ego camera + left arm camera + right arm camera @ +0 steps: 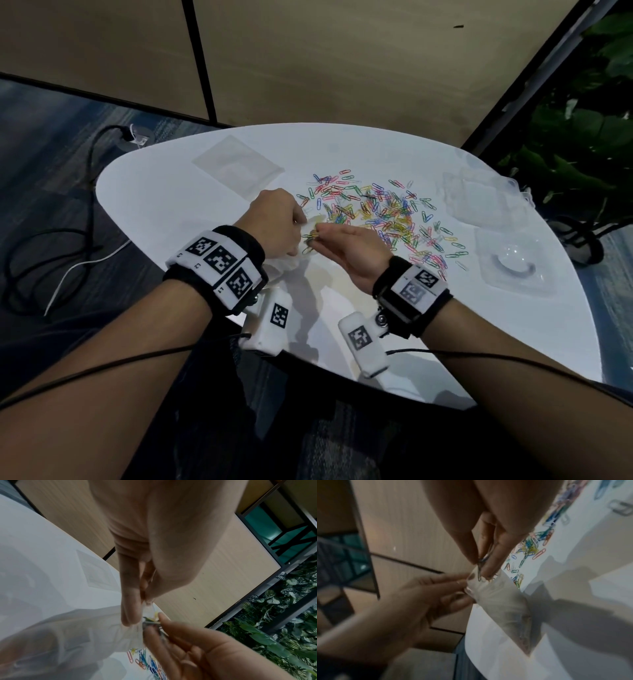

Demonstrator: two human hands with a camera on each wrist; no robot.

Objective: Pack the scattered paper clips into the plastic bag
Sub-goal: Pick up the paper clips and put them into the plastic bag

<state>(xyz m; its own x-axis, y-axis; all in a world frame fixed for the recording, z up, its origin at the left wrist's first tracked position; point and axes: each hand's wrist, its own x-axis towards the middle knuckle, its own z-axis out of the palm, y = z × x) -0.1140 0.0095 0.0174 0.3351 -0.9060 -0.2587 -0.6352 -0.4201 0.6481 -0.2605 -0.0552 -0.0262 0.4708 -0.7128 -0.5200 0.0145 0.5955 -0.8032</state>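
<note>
1. The left hand pinches the top edge of the clear plastic bag and holds it up over the white table.
2. The right hand pinches a few paper clips right at the bag's mouth.
3. Some clips already lie at the bottom of the bag.
4. The pile of coloured paper clips is spread on the table just past the hands.
5. A flat stack of clear bags lies farther back, and clear plastic boxes sit to the right.
</note>
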